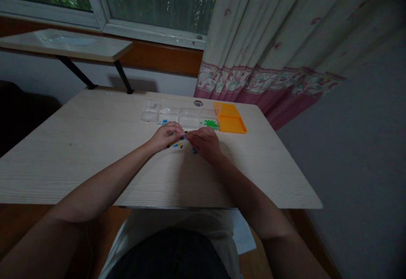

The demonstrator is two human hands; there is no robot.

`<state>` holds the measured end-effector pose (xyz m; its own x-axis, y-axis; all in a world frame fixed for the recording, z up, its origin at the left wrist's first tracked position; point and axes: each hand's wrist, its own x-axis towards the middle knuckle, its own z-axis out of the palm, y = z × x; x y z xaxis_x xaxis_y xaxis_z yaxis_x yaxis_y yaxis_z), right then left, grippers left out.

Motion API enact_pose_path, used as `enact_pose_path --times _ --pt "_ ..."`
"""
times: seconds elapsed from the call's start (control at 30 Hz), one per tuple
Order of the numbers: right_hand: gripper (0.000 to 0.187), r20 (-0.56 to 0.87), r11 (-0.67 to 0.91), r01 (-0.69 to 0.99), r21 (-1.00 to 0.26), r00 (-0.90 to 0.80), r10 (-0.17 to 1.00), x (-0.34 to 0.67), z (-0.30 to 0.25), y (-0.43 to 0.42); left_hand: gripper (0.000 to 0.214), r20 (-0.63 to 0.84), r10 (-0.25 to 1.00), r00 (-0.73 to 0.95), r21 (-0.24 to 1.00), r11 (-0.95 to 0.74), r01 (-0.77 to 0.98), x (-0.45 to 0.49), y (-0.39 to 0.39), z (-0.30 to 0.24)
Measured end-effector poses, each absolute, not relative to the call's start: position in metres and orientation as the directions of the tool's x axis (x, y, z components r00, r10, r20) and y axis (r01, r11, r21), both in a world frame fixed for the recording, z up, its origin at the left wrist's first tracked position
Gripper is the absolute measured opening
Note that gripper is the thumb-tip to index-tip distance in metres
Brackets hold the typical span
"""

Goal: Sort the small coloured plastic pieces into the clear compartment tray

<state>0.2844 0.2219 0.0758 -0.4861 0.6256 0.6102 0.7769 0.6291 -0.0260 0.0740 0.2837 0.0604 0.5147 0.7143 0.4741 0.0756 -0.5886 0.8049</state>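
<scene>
My left hand [166,136] rests low over the table, thumb and fingertips brought together. Close against it, my right hand [205,142] has its fingers pressed together, pointing left toward the left fingertips. What either hand pinches, if anything, is too small to make out. Small blue, yellow and dark pieces [177,145] lie scattered on the table below and between the hands, partly covered by them. Just beyond is a clear compartment box [189,121]. Green pieces [211,123] fill its near right compartment, and a few blue pieces [164,121] sit in one nearer the left.
An orange open case [233,124] lies right of the clear box. A round grey disc [198,103] is set behind the box. A raised shelf [91,48] on black legs stands at the back left. Curtain [253,75] and window border the far side.
</scene>
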Motion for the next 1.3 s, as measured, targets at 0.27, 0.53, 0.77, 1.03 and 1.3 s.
enact_pose_path --times 0.27,0.53,0.77,1.03,1.3 --pt "0.019 0.603 0.621 0.783 -0.032 -0.48 0.637 0.284 0.075 0.221 0.033 0.489 0.698 0.522 0.783 -0.616 0.09 0.074 0.287 0.059" --pt "0.019 0.585 0.613 0.787 -0.072 -0.464 0.665 0.284 0.075 0.223 0.032 0.484 0.713 0.507 0.788 -0.607 0.102 0.075 0.286 0.058" --pt "0.02 0.605 0.598 0.796 -0.089 -0.434 0.667 0.288 0.07 0.226 0.019 0.609 0.714 0.345 0.601 -0.699 0.387 0.058 0.301 0.058" --pt "0.023 0.586 0.507 0.848 -0.152 -0.336 0.737 0.292 0.067 0.231 0.018 0.695 0.707 0.128 0.533 -0.627 0.568 0.028 0.328 0.048" --pt "0.02 0.564 0.474 0.863 -0.173 -0.308 0.766 0.294 0.06 0.236 0.018 0.674 0.737 0.057 0.566 -0.563 0.602 0.024 0.33 0.044"
